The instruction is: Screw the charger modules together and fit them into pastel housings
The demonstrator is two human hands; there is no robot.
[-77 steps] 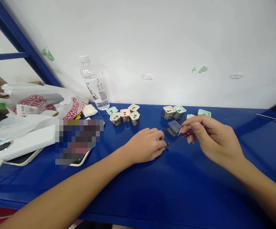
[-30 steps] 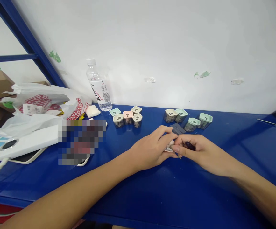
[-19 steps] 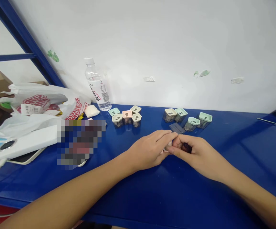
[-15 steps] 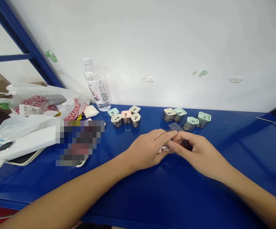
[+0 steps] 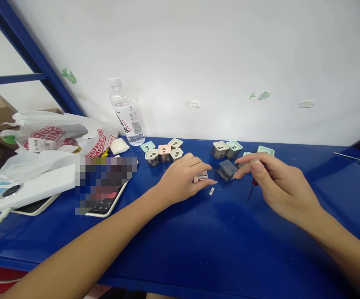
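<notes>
Mid-frame, your left hand (image 5: 181, 178) pinches a pale pink pencil-sharpener insert (image 5: 202, 176) – probably light and stiff, best held by its plastic sides; right of centre, your right hand (image 5: 284, 187) grips a red-handled screwdriver (image 5: 254, 182), tip down; the 1 loose sharpener blade (image 5: 211, 191), flat just below your left fingertips, is likely thin, slick and sharp – take it by its ends.

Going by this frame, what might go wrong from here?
The small metal plate lies loose near the left hand; it could be brushed away, and if it is a blade, it might nick a finger.
The tiny bit beside it, too small to identify, could easily get lost.
The screwdriver points downward from the right hand; if the grip slipped, it might scratch the blue tabletop.
</notes>
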